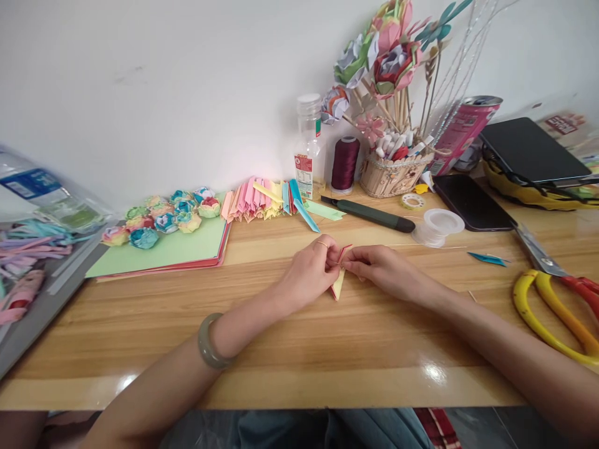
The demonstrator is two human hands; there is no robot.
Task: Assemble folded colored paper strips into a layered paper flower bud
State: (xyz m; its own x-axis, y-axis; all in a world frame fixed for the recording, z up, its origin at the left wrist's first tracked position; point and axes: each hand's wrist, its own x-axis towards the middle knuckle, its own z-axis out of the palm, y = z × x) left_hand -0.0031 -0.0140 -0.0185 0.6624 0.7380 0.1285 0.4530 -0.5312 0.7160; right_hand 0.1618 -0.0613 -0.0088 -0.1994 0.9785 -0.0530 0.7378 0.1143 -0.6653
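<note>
Both hands meet above the middle of the wooden table. My left hand (312, 268) pinches a small folded paper piece (337, 288), pale yellow with red edges, which pokes out below the fingers as a pointed tip. My right hand (374, 265) has its thumb and forefinger closed on the upper end of the same paper, where a red edge shows. The fingers hide most of the folds. Behind the hands lie a blue folded paper strip (305, 209) and a row of pink and yellow folded papers (257, 198).
Paper flowers (165, 222) sit on stacked coloured sheets (187, 255) at left. A craft knife (374, 215), thread spool (345, 165), clear spool (433, 227) and phone (475, 201) line the back. Yellow-handled scissors (528, 299) lie at right. A flower basket (393, 176) stands by the wall.
</note>
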